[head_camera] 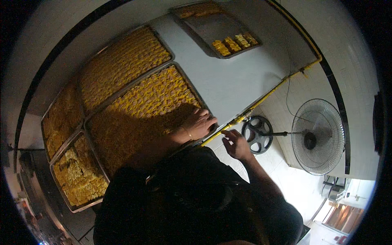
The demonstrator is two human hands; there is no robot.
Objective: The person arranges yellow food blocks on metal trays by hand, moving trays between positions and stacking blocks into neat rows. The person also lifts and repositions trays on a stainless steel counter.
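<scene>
My left hand [198, 125] lies at the near right corner of a metal baking tray [190, 82], its curled fingers at the rim. Whether those fingers grip the rim is hard to make out. Close rows of small yellow pastries [156, 92] with paler centres fill this tray, and a shadow covers its nearer part. To the right, just beyond the table edge, my right hand [236, 146] hangs above the floor with fingers partly bent and apart. Nothing shows in it. A yellow pipe [216, 134] along the table edge runs close to its fingertips.
More filled trays adjoin: one behind [122, 64], two at the left [62, 118] [79, 174]. On the grey tabletop [226, 79], a partly filled tray [196, 26] holds several pastry pieces [234, 44]. A pedestal fan [318, 137] and a black wheel-shaped base [257, 134] stand right.
</scene>
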